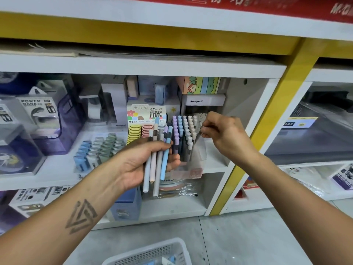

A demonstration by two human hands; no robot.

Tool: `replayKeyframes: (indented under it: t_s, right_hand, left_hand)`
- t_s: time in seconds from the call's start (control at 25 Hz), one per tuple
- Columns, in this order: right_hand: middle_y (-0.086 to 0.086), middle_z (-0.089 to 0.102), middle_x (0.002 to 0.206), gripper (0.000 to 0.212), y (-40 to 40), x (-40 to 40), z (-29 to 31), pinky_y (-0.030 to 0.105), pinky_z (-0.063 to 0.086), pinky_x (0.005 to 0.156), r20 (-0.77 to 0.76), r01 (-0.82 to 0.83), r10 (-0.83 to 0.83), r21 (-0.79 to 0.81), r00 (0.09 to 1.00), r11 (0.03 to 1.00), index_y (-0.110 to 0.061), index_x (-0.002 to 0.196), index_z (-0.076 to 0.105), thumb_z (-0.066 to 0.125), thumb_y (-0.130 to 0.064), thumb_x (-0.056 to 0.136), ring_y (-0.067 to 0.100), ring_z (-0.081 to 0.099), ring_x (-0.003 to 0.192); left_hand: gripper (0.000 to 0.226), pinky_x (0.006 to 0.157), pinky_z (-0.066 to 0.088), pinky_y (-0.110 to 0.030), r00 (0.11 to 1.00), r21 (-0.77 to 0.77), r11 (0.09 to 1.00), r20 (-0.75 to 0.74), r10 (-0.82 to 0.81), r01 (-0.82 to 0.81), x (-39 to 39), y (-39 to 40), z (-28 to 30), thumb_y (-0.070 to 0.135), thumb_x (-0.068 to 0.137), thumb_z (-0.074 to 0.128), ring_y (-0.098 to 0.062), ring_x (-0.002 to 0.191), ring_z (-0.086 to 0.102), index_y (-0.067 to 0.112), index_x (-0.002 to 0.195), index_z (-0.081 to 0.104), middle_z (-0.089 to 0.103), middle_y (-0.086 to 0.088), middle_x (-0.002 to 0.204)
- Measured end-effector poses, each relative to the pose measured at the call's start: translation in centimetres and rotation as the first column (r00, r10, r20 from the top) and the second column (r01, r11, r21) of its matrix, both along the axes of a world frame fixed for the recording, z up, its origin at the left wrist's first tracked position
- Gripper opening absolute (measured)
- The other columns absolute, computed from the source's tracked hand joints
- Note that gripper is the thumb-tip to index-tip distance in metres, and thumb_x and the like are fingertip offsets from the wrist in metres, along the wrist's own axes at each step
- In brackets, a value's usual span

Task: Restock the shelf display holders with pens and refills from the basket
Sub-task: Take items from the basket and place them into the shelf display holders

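My left hand [145, 161] grips a bundle of pastel pens [158, 159], blue, white, pink and lilac, upright in front of the middle shelf. Just behind them stands a clear display holder [198, 150] with several rows of lilac, blue and white pens [183, 129]. My right hand [227, 134] hovers at the holder's upper right edge. Its fingers are curled, the fingertips close to the rightmost pen tops, and I see nothing plainly held in them. The white mesh basket [172, 247] sits on the floor at the bottom, with a few blue and white pens inside.
Left of the holder are a lead-refill display box [147, 113] with striped cases and a tray of blue and green erasers [99, 150]. Power bank boxes [36, 109] fill the far left. A yellow post [267, 119] borders the bay. Packaged goods lie on the lower shelf.
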State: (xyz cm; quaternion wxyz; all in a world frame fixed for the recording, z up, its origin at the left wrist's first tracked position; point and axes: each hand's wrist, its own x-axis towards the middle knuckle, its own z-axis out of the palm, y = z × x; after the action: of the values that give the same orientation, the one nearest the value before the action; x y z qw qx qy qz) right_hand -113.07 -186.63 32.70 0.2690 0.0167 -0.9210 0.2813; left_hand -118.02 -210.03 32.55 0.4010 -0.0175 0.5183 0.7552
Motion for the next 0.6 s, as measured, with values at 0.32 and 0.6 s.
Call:
replayKeyframes:
  t_s: [0.32, 0.6]
  right_hand:
    - [0.008, 0.072, 0.090, 0.010, 0.1, -1.6, -0.9, 0.040, 0.056, 0.073, -0.046, -0.031, 0.043, 0.235, 0.998, 0.972, -0.008, 0.100, 0.074, 0.067, -0.011, 0.093, 0.028, 0.068, 0.081]
    - [-0.005, 0.062, 0.096, 0.028, -1.4, -2.2, 0.2, 0.019, 0.040, 0.074, 0.076, 0.131, -0.132, 0.015, 0.988, 0.991, -0.018, 0.124, 0.068, 0.058, -0.017, 0.099, 0.011, 0.057, 0.081]
  left_hand:
    - [0.008, 0.061, 0.061, -0.038, 0.999, -0.018, 1.000, -0.038, -0.026, 0.025, -0.2, -0.2, -0.4, -0.002, 0.081, 0.069, -0.035, 0.076, 0.074, -0.006, 0.082, 0.076, 0.071, -0.025, 0.082]
    - [0.020, 0.061, 0.060, -0.035, 0.994, -0.017, 0.999, -0.100, -0.047, 0.046, -0.2, -0.3, -0.3, -0.001, 0.079, 0.071, -0.034, 0.081, 0.074, -0.007, 0.098, 0.073, 0.072, -0.026, 0.092]
